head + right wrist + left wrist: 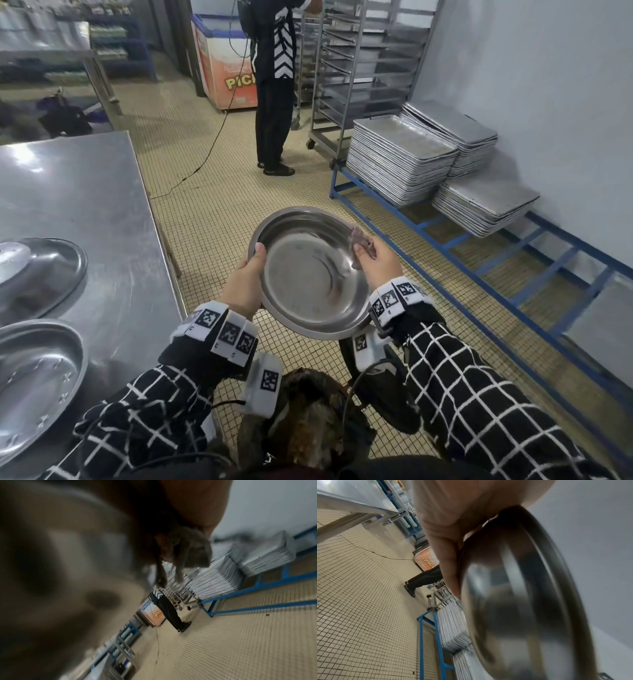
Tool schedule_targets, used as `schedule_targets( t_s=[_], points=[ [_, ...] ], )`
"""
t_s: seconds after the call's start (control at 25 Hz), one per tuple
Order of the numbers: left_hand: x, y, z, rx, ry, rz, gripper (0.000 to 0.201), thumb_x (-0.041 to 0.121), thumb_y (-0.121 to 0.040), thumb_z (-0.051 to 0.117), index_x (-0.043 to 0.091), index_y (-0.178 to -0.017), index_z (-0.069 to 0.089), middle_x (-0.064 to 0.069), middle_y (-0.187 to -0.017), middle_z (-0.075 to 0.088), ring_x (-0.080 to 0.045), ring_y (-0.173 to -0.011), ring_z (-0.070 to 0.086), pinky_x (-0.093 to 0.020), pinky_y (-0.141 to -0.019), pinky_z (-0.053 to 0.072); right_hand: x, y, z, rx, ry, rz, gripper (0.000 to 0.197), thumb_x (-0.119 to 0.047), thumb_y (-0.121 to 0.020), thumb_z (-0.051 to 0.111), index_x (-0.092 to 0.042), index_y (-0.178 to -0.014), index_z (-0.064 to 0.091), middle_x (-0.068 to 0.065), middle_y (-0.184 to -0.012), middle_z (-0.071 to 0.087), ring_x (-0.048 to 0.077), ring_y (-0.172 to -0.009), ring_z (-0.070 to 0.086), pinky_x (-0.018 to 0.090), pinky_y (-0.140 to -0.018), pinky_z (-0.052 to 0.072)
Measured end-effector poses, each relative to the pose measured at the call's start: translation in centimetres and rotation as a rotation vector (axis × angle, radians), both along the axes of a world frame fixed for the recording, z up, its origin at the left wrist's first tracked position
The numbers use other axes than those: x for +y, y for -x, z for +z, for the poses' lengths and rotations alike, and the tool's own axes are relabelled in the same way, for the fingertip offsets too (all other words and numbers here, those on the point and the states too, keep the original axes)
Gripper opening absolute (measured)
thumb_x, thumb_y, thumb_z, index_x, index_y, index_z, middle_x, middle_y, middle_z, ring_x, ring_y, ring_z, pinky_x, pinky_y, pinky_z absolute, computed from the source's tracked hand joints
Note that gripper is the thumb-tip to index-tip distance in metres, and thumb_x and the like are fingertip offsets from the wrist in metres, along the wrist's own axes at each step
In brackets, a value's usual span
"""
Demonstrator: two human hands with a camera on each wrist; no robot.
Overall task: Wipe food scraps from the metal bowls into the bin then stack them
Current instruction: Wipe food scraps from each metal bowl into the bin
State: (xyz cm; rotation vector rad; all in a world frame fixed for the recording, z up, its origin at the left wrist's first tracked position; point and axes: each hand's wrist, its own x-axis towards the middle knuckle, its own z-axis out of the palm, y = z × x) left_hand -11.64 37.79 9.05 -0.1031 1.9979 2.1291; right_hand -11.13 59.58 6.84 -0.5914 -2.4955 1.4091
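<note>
Metal bowl held tilted in mid-air above the bin, just off the bench's right edge, presumably so scraps drop in. Left hand grips its rim, thumb inside. Right hand pinches a cloth against the far-right wall. Two bowls wait on the bench's left edge.

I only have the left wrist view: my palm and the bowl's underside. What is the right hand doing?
Observer: The right hand pinches a greyish cloth against the right rim of the metal bowl.
Operator: Is the bin under the bowl?
Observer: The bin, with brown scraps in it, sits below the bowl's near edge, close to your body.
Operator: Any other bowls waiting?
Observer: Two more bowls rest on the steel table to your left, side by side, not stacked.
</note>
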Motion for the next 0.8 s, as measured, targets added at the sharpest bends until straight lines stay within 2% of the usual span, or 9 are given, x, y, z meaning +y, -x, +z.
schedule_targets(
  t_s=[0.16, 0.24, 0.32, 0.4, 0.48, 0.56, 0.64, 0.72, 0.8],
  points=[
    [0.9, -0.3, 0.0, 0.084, -0.053, 0.058, 0.017, 0.035, -0.102, 0.035, 0.028, -0.105, 0.05, 0.014, -0.092, 0.057, -0.003, -0.085, 0.055, -0.017, -0.07, 0.042, -1.5, -1.5, -1.1, 0.024, 0.183, -0.185, 0.018, -0.022, -0.097, 0.05, -0.009, -0.109, 0.055, -0.005, -0.089, 0.058, 0.006, -0.078, 0.056, 0.014, -0.057, 0.039],
    [0.8, 0.2, -0.5, 0.1, -0.065, 0.009, 0.021, 0.039, -0.1, 0.039, 0.028, -0.113, 0.053, 0.007, -0.102, 0.062, -0.01, -0.092, 0.06, -0.023, -0.077, 0.048, -1.5, -2.2, -1.0, 0.055, 0.193, -0.204, 0.019, -0.022, -0.097, 0.05, -0.01, -0.11, 0.056, -0.005, -0.091, 0.059, 0.008, -0.082, 0.058, 0.013, -0.058, 0.039],
    [0.2, 0.8, -1.1, 0.026, -0.094, -0.155, 0.046, 0.05, -0.09, 0.05, 0.023, -0.128, 0.051, -0.008, -0.113, 0.065, -0.025, -0.095, 0.066, -0.037, -0.075, 0.055, -0.5, -2.5, -0.1, 0.071, 0.149, -0.179, 0.017, -0.022, -0.097, 0.05, -0.011, -0.108, 0.057, -0.006, -0.091, 0.06, 0.006, -0.082, 0.058, 0.014, -0.058, 0.038],
    [-0.6, 1.1, -1.0, -0.065, -0.148, -0.282, 0.058, 0.052, -0.084, 0.053, 0.015, -0.128, 0.053, -0.012, -0.108, 0.067, -0.029, -0.089, 0.066, -0.04, -0.072, 0.056, 0.9, -2.6, 1.2, 0.072, 0.084, -0.097, 0.013, -0.023, -0.096, 0.051, -0.015, -0.103, 0.058, -0.005, -0.092, 0.062, 0.005, -0.082, 0.058, 0.017, -0.061, 0.04],
    [-0.9, 1.3, -0.7, -0.083, -0.169, -0.323, 0.052, 0.049, -0.089, 0.047, 0.01, -0.121, 0.06, -0.013, -0.1, 0.068, -0.03, -0.087, 0.065, -0.044, -0.077, 0.055, 1.7, -2.6, 2.3, 0.076, 0.011, -0.008, 0.008, -0.025, -0.096, 0.053, -0.021, -0.098, 0.059, -0.005, -0.092, 0.064, 0.009, -0.085, 0.06, 0.023, -0.069, 0.047],
    [-1.1, 1.6, -0.5, -0.09, -0.157, -0.267, 0.05, 0.048, -0.094, 0.041, 0.009, -0.118, 0.063, -0.016, -0.106, 0.068, -0.033, -0.094, 0.064, -0.049, -0.086, 0.052, 1.8, -2.4, 3.0, 0.075, -0.017, 0.019, 0.008, -0.028, -0.095, 0.053, -0.023, -0.097, 0.059, -0.004, -0.092, 0.065, 0.012, -0.086, 0.062, 0.029, -0.074, 0.05],
    [-0.9, 1.7, -0.4, -0.069, -0.15, -0.166, 0.049, 0.048, -0.098, 0.035, 0.012, -0.114, 0.065, -0.014, -0.108, 0.069, -0.03, -0.096, 0.066, -0.046, -0.085, 0.051, 1.1, -2.5, 3.5, 0.09, 0.009, -0.006, 0.01, -0.029, -0.096, 0.051, -0.022, -0.1, 0.057, -0.003, -0.092, 0.065, 0.013, -0.085, 0.062, 0.029, -0.072, 0.05],
    [-0.2, 1.6, -0.2, -0.045, -0.172, -0.076, 0.048, 0.049, -0.099, 0.031, 0.016, -0.109, 0.065, -0.011, -0.104, 0.07, -0.028, -0.094, 0.067, -0.041, -0.08, 0.052, -0.2, -2.7, 3.8, 0.138, 0.093, -0.074, 0.013, -0.027, -0.097, 0.05, -0.017, -0.103, 0.056, -0.002, -0.092, 0.063, 0.013, -0.083, 0.063, 0.023, -0.065, 0.049],
    [0.6, 1.5, -0.4, -0.031, -0.186, 0.016, 0.048, 0.051, -0.098, 0.032, 0.016, -0.115, 0.061, -0.011, -0.109, 0.067, -0.027, -0.097, 0.065, -0.042, -0.084, 0.053, -1.9, -2.9, 3.4, 0.188, 0.184, -0.162, 0.012, -0.022, -0.097, 0.049, -0.013, -0.105, 0.052, -0.005, -0.09, 0.059, 0.007, -0.077, 0.06, 0.012, -0.054, 0.045]
  ],
)
